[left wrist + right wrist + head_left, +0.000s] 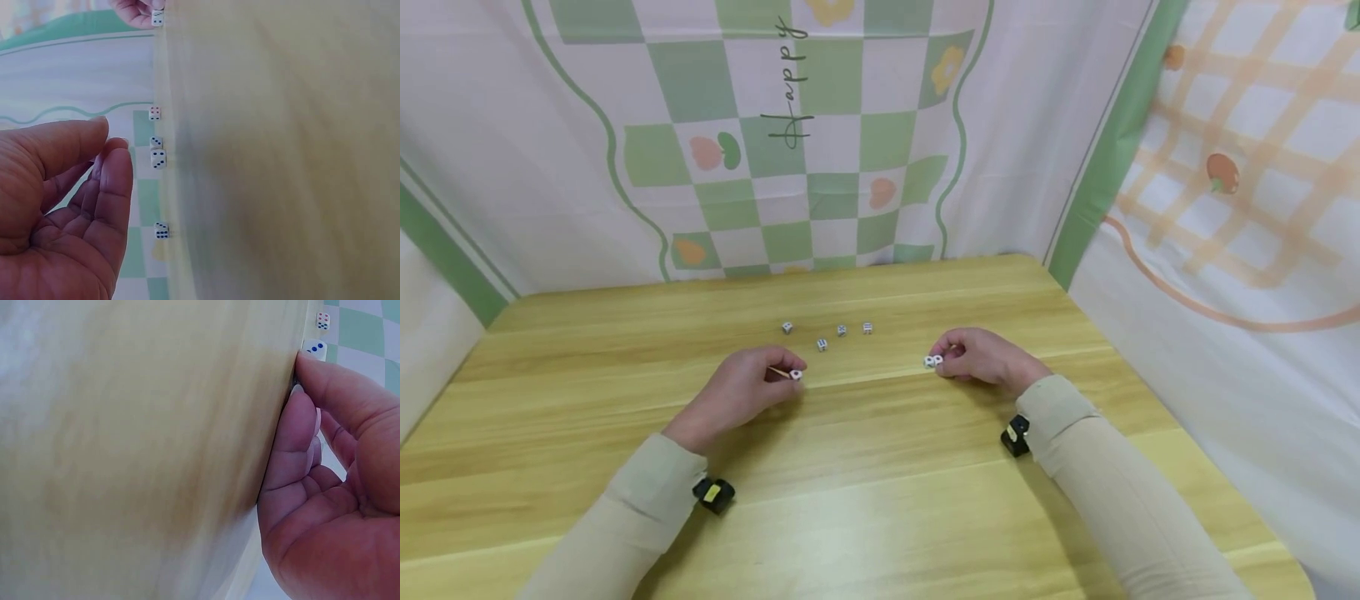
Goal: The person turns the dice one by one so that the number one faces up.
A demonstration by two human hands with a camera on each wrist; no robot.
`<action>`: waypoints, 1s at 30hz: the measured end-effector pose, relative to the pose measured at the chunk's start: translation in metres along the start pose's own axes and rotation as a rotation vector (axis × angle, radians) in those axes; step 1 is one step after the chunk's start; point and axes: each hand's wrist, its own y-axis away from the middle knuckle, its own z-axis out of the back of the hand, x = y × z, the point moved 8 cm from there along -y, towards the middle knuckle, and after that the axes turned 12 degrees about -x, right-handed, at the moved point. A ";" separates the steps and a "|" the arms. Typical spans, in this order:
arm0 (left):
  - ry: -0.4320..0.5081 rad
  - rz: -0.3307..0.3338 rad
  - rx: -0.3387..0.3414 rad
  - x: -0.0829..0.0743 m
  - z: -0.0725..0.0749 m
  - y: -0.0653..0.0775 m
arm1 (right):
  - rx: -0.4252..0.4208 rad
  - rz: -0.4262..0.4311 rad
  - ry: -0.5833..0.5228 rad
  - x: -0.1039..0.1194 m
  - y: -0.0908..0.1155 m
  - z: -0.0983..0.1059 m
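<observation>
My left hand (748, 387) is low over the table, pinching a small white die (796, 375) between thumb and fingertips. In the left wrist view the fingers (112, 194) hide that die. On the right, my right hand (981, 358) rests at the tabletop and pinches a white die (938, 361). A second die (928, 362) sits right against it on the left. In the right wrist view a die with blue pips (314, 349) shows just past the thumb tip; the fingers cover the rest.
Several loose dice lie beyond and between the hands, among them a left one (787, 327), a nearer one (822, 344) and a right one (868, 328). The wooden table (850, 483) ends at a checked curtain (835, 158) behind.
</observation>
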 end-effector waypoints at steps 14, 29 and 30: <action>-0.011 -0.028 -0.010 -0.002 0.011 0.008 | 0.000 -0.006 -0.020 -0.001 0.000 -0.002; -0.079 0.007 -0.096 0.009 0.053 0.014 | -0.004 0.020 0.015 0.002 -0.001 0.000; -0.083 0.008 -0.102 0.010 0.056 0.014 | -0.005 0.020 0.020 0.002 -0.001 0.000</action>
